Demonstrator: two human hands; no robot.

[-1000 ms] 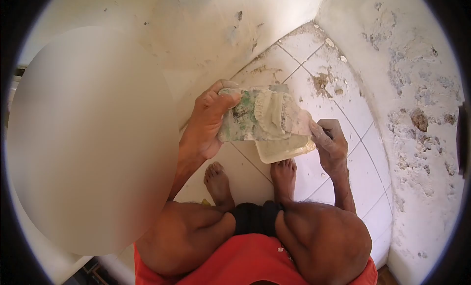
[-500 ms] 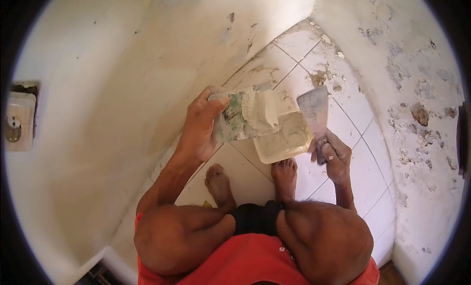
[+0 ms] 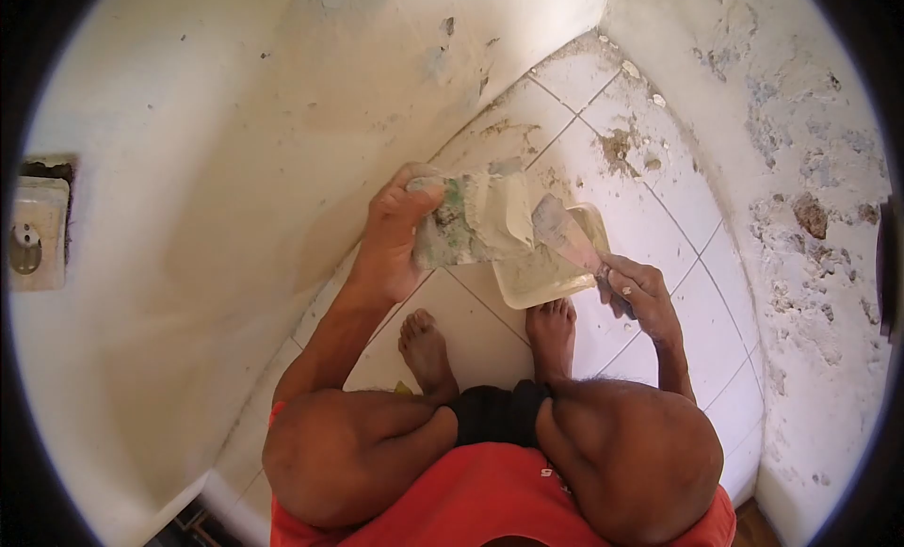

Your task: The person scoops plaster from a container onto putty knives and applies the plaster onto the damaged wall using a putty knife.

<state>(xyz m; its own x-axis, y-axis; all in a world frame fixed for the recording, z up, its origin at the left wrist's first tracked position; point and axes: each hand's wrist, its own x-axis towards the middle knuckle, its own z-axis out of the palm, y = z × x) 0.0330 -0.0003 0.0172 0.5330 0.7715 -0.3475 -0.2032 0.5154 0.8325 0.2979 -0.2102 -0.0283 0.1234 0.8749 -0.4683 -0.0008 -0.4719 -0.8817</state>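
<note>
My left hand [image 3: 400, 217] is closed on the left end of a flat, putty-smeared board [image 3: 457, 229] with green patches. A thick pale ridge of putty [image 3: 504, 213] lies on the board's right part. In my right hand [image 3: 645, 297] is a putty knife [image 3: 570, 236], its handle in my closed fingers and its blade pointing up and left, near the board's right edge. I cannot tell whether blade and putty touch. Below both, a cream rectangular tub [image 3: 541, 288] with putty residue inside stands over the floor, partly hidden by the board and the knife.
Bare feet [image 3: 551, 340] are on the white tiled floor [image 3: 678, 274], close to the tub. A stained wall [image 3: 235, 217] rises on the left with a socket plate [image 3: 38, 232]. The right wall [image 3: 810, 293] is rough and chipped. Debris [image 3: 617, 152] dirties the far tiles.
The putty knife has swung left and tilted, bringing its blade from upright beside the tub to over it, near the board. My left hand and the board have barely moved.
</note>
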